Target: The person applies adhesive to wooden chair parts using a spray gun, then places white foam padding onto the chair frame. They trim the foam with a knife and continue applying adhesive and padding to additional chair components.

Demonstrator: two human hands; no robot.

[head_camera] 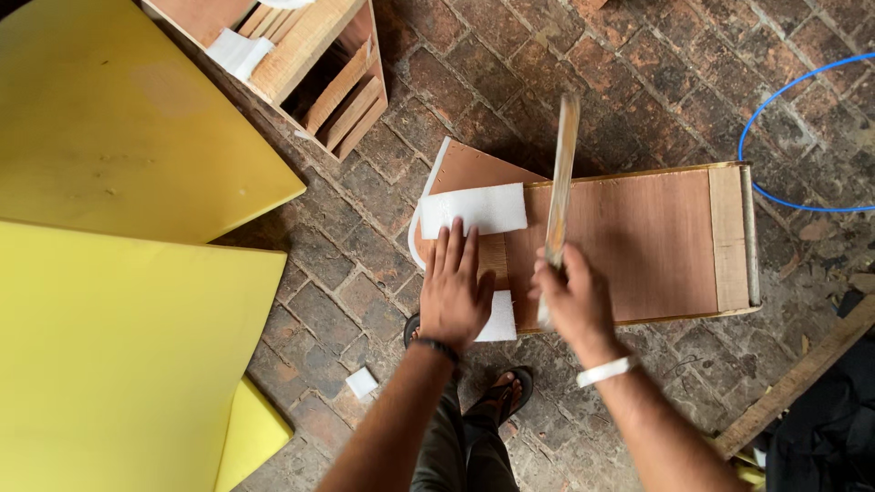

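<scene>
A floor of worn, dark reddish-brown bricks [638, 73] fills the view from above, lit by soft, even daylight. Two large yellow sheets [128, 118] cover the left side, one overlapping the other, and an open wooden crate [310, 55] with slatted dividers stands at the top beside them. A thin blue hose [775, 100] curves over the bricks at the upper right, and a bare wooden plank [802, 374] lies slanted at the lower right, next to dark cloth in the corner
</scene>
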